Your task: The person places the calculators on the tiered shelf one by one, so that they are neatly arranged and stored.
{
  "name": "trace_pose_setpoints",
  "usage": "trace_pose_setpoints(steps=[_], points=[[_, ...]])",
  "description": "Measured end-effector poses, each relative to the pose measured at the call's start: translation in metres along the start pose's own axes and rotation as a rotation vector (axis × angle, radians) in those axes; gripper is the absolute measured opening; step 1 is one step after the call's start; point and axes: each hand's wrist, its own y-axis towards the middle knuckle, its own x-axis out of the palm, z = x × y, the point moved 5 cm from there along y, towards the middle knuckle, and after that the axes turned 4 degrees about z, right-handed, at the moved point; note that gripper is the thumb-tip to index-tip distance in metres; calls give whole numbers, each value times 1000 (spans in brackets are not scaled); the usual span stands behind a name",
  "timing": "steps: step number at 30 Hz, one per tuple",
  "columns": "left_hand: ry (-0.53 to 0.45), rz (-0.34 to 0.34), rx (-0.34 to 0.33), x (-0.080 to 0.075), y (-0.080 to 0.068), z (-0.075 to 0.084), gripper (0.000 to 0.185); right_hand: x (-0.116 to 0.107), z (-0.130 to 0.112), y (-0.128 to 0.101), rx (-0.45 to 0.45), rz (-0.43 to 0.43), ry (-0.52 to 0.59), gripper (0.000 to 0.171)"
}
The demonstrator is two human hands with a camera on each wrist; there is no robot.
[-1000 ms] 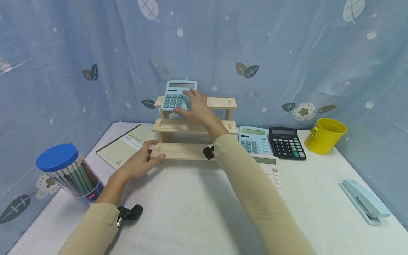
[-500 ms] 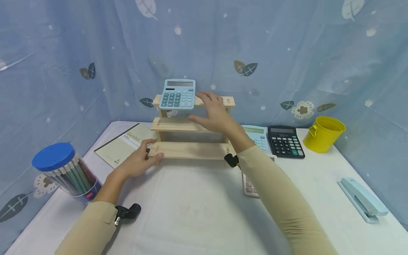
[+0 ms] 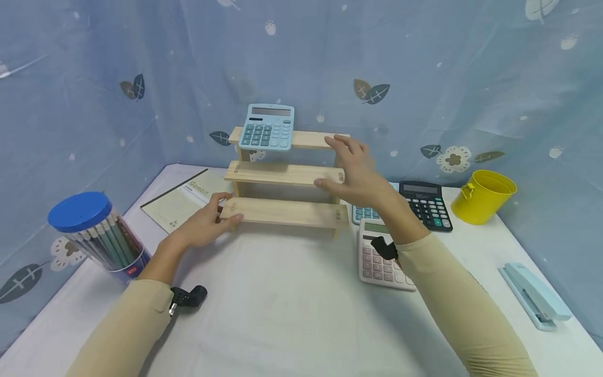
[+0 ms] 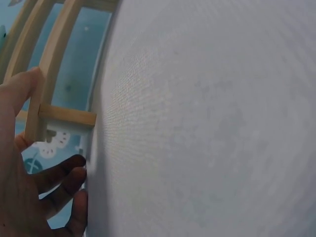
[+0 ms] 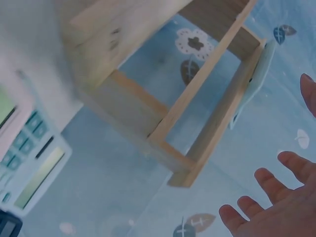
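A blue calculator point(image 3: 267, 127) leans on the top tier of a three-tier wooden shelf point(image 3: 285, 212), at its left end. My left hand point(image 3: 202, 225) grips the left end of the lowest tier. In the left wrist view, the left thumb point(image 4: 25, 84) lies along the board and several other fingers point(image 4: 64, 185) curl beside it near the cloth. My right hand point(image 3: 355, 173) holds nothing; it overlaps the shelf's right end in the head view. Spread, fairly straight fingers point(image 5: 274, 185) show in the right wrist view, apart from the shelf.
Right of the shelf lie a pink calculator point(image 3: 380, 264), a second blue calculator point(image 3: 363, 213), partly hidden, and a black calculator point(image 3: 431, 207). Further right are a yellow bucket point(image 3: 480, 199) and a light blue stapler point(image 3: 534, 296). At left are a notepad point(image 3: 188, 201) and a pencil tub point(image 3: 105, 238).
My right hand has let go of the blue calculator and moved right, away from it. The calculator stays on the top tier. My left hand keeps its hold on the shelf.
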Motion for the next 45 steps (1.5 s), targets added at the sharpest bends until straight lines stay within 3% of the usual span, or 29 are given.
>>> trace_pose_setpoints(steps=[7,14,40,45], points=[[0,-2,-5,1,-3,-2,85,-9,4,-23,-64,30,-87,86],[14,-4,-13,2,-7,-3,86,-12,9,-40,-69,41,-116,87],[32,-8,34,2,-3,6,84,2,50,-99,47,35,-73,90],[30,-9,42,2,1,7,83,5,62,-108,103,27,-67,93]])
